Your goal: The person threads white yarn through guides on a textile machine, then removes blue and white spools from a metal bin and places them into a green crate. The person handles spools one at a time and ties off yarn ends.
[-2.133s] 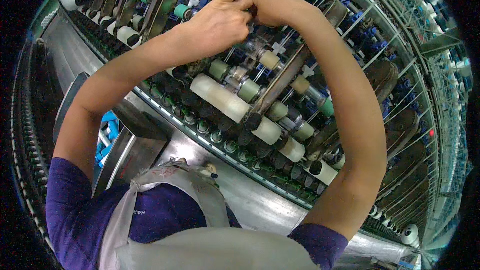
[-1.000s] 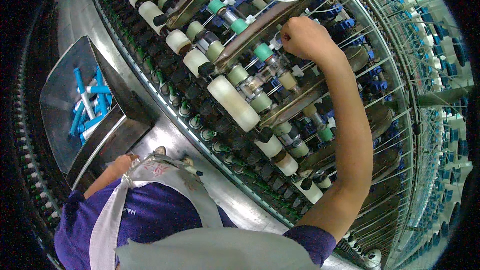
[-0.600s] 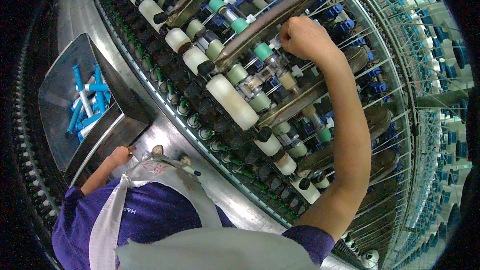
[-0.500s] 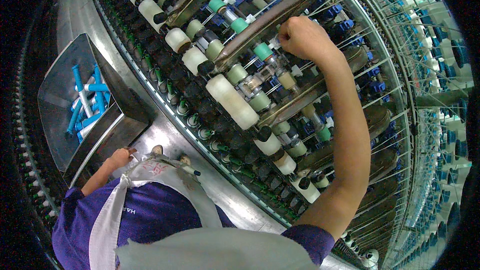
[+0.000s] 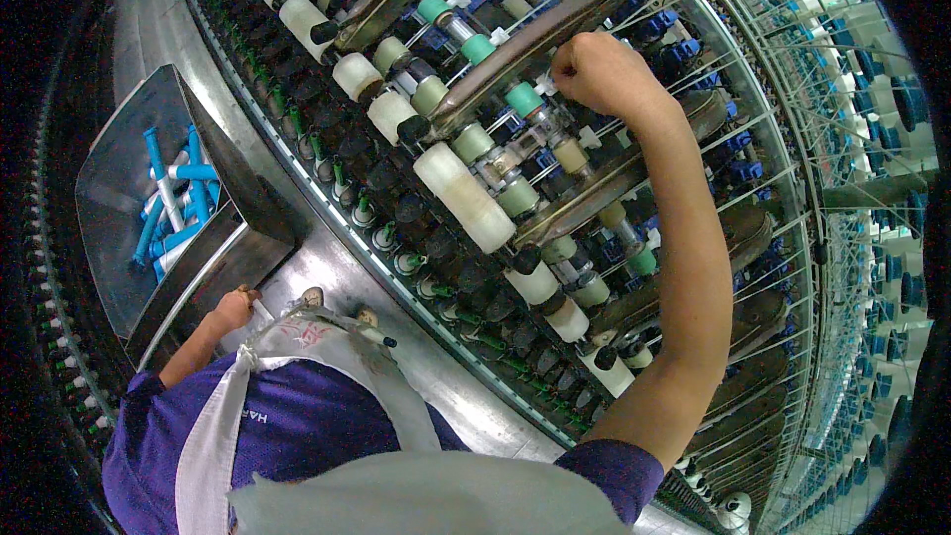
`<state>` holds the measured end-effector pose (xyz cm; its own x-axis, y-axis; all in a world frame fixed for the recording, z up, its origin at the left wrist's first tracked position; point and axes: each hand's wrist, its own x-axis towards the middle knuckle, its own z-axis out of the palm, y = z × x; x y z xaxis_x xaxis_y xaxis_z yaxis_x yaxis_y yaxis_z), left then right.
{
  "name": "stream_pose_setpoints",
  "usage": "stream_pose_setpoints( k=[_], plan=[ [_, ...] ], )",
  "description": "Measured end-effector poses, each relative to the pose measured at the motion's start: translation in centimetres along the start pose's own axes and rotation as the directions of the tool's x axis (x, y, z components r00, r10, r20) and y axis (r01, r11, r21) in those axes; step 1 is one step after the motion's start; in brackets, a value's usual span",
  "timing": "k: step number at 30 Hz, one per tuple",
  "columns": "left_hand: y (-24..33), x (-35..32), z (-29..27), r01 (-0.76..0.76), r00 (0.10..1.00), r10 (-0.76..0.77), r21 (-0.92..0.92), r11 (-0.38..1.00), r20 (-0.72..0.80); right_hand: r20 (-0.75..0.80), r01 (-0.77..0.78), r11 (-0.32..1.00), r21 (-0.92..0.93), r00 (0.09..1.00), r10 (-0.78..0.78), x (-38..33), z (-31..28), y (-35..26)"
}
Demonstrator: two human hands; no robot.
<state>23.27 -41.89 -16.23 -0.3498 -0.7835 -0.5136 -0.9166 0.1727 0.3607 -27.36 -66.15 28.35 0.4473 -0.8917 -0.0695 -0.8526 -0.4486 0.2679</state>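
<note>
My right hand (image 5: 604, 74) reaches over the spinning frame's drafting rollers, its fingers closed in a pinch. Just left of the fingertips sit a green roller (image 5: 524, 99) and a small white clip (image 5: 545, 85); whatever the fingers hold is hidden. A brown weighting arm (image 5: 525, 35) slants past just above them. Low at my left side, my left hand (image 5: 236, 307) is curled closed close to the metal cart (image 5: 213, 263). What it holds, if anything, cannot be made out.
Inside the cart lie several blue and white bobbins (image 5: 170, 203). White cylindrical rollers (image 5: 464, 198) line the machine's near side, above a row of dark spindles (image 5: 406, 265). Thin white rods (image 5: 783, 228) fan out at the right. A metal floor (image 5: 337, 267) runs between cart and machine.
My left hand has shifted slightly up and to the left. My right hand stays at the same rollers, closed, while the machine sits a touch farther right in view.
</note>
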Motion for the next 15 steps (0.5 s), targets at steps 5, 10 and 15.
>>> stream_pose_setpoints(
  k=[5, 10, 15],
  plan=[
    [-0.1, -0.2, 0.6, 0.044, 0.995, -0.042, -0.021, 0.999, 0.089, -0.011, -0.006, 1.000, 0.001, 1.000, 0.006, 0.0, 0.3, 0.2],
    [-1.0, -0.4, 1.8, 0.057, 0.997, -0.055, -0.031, 0.998, 0.059, 0.004, -0.027, 1.000, 0.007, 1.000, 0.027, 0.3, 0.4, 0.3],
    [-2.2, -0.7, 2.7, -0.001, 1.000, 0.001, -0.001, 1.000, -0.012, 0.012, -0.041, 0.996, 0.081, 0.999, 0.040, -0.1, 0.0, 0.3]
  ],
)
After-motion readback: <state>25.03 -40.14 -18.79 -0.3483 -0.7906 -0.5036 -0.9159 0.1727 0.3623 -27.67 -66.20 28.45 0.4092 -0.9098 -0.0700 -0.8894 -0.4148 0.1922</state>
